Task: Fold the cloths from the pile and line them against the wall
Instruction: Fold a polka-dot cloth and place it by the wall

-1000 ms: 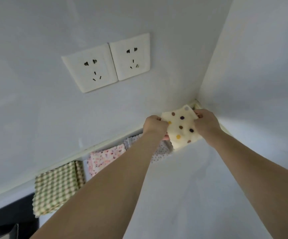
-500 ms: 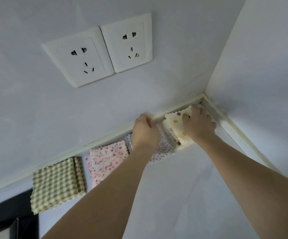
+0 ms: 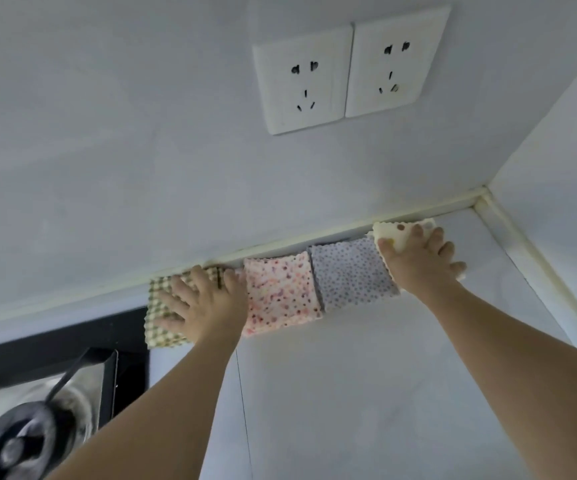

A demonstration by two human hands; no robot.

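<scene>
I see four folded cloths lined against the wall on the counter. My left hand lies flat, fingers spread, on the green checked cloth at nine o'clock; my right hand presses flat on the cream dotted cloth at three o'clock.

1. The left hand lies flat over the checked cloth and hides its middle and right part; only its left edge and the corner by the wall show.
2. The right hand covers most of the cream dotted cloth; just the strip nearest the wall shows.
3. Where the checked cloth meets the pink cloth is hidden under the left thumb.
4. The dark stove, left of the checked cloth, is cut off by the left and bottom edges.
5. The round black thing on the stove is blurred; what it is cannot be told.
6. Both forearms run out of the bottom edge.
</scene>
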